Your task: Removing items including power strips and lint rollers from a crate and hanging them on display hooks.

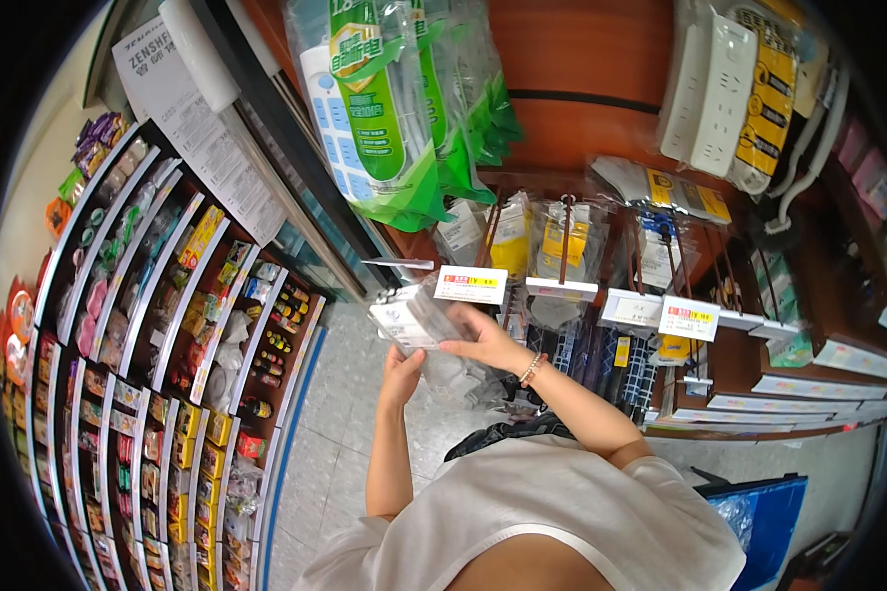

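A stack of clear plastic packs with white cards (399, 321), apparently packaged socks, is between my hands, just in front of the peg hooks. Its lower edge is pinched by my left hand (401, 371), thumb on the near side. From the right, my right hand (483, 340) grips the packs, its fingers over their side and the thumb at the bottom edge. The fingertips are partly hidden by plastic. Grey contents (462, 380) show through the bags below. Right above the stack, a price tag (471, 284) sticks out from a hook.
More sock packs (565, 240) hang on hooks with projecting tag holders. Bagged power strips (373, 111) hang above, with white ones (724, 96) at upper right. Folded umbrellas (636, 377) hang lower. A snack shelf (170, 369) lines the left. A blue box (765, 524) stands on the floor at right.
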A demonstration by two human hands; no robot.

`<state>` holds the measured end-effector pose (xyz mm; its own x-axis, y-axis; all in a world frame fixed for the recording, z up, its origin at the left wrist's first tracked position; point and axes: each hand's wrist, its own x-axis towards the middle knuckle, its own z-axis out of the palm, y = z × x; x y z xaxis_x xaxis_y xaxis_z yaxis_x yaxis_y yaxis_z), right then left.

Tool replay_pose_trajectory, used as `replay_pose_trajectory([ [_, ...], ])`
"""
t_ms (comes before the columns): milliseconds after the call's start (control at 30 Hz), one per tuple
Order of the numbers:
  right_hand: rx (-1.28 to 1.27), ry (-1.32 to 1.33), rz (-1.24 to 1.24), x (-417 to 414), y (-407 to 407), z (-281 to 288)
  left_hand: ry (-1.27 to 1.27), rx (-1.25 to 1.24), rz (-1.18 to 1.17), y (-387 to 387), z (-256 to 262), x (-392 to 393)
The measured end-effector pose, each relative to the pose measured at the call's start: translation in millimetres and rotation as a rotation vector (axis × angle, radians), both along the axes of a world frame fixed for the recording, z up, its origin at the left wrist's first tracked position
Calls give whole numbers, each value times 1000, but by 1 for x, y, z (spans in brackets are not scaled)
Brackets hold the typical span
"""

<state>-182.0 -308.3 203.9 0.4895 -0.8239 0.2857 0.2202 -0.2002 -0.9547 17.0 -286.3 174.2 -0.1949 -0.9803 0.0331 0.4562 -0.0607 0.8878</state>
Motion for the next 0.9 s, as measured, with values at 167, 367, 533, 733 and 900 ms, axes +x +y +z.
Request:
replay_pose_trajectory([
  [167,118,63,31,17,46,-28,-107,19,78,49,-19,20],
  [367,71,201,69,48,111,-47,-164,127,212,115,-38,40],
  [533,66,152,-133,81,164,-53,-320,36,249,163,-30,62],
  [733,158,182,-203,94,234,-66,-270,106,170,224,-38,72],
  [900,220,156,-267,86,271,-68,-276,128,102,248,-53,66],
])
